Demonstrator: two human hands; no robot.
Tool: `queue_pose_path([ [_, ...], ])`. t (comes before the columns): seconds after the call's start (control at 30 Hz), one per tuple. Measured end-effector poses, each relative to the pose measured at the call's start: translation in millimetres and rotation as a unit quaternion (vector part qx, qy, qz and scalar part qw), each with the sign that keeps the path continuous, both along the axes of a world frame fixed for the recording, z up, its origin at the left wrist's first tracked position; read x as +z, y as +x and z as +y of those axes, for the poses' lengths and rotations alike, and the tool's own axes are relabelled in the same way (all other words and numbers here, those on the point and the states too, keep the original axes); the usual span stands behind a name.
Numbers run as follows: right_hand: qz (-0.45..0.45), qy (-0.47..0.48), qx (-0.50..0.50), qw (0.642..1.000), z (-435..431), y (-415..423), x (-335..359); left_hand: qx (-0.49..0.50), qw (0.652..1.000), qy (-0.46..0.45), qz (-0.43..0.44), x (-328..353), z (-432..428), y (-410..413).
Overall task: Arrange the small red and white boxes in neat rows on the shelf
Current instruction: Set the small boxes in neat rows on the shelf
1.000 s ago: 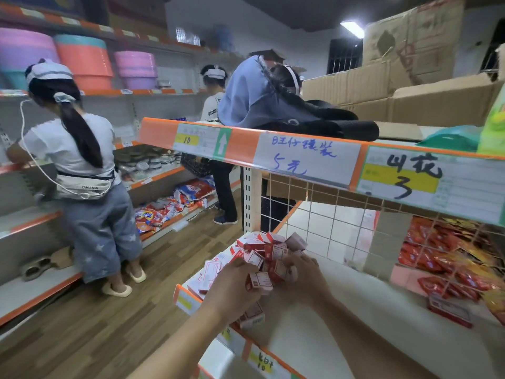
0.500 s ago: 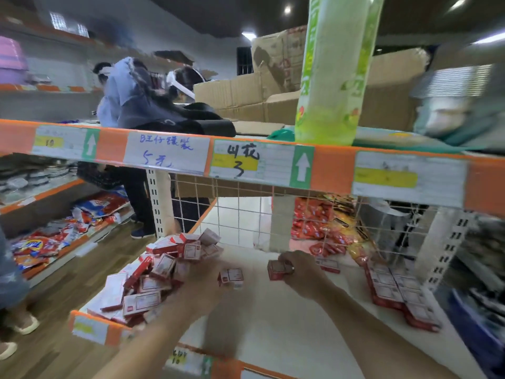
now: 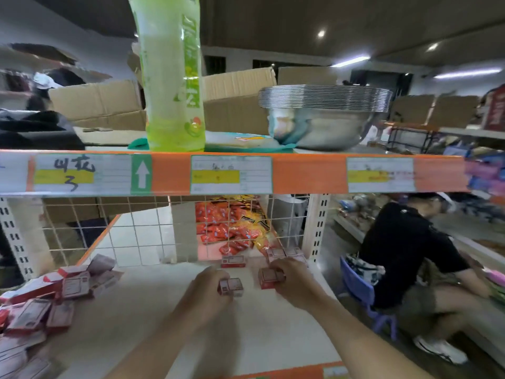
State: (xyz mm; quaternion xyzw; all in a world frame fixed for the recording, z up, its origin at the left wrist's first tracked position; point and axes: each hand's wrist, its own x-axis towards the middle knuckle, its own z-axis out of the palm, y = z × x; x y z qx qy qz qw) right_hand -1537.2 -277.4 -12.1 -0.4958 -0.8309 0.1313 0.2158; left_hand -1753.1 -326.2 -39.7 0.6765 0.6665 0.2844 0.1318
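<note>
Head view, blurry from motion. My left hand has its grip closed on one small red and white box, held at the fingertips just above the white shelf, about mid-shelf. My right hand has its grip closed on a second box, just right of the first; the two are near each other but apart. Cannot tell if either touches the shelf surface. Far of my hands, one lone box lies flat near the wire mesh back, and a short row of boxes sits at the far right by the shelf upright. At the near left, a loose pile of boxes lies jumbled, tilted every way, well apart from my hands. Behind the mesh, red and yellow snack packets. Upper shelf edge is an orange strip with price labels; on top stand a tall green bottle and a stack of steel bowls, cardboard cartons beyond. Right side, a person in a black shirt sits on a low purple stool.
</note>
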Motion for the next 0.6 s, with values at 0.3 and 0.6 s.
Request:
queue_pose_path([
  [0.3, -0.011, -0.003, -0.096, 0.995, -23, 88, -13, -0.092, 0.995, 0.002, -0.027, -22, 32, 93],
  [0.6, 0.014, -0.05, -0.101, 0.994, -22, 99, -43, -0.08, 0.996, 0.024, -0.039, -37, 49, 107],
])
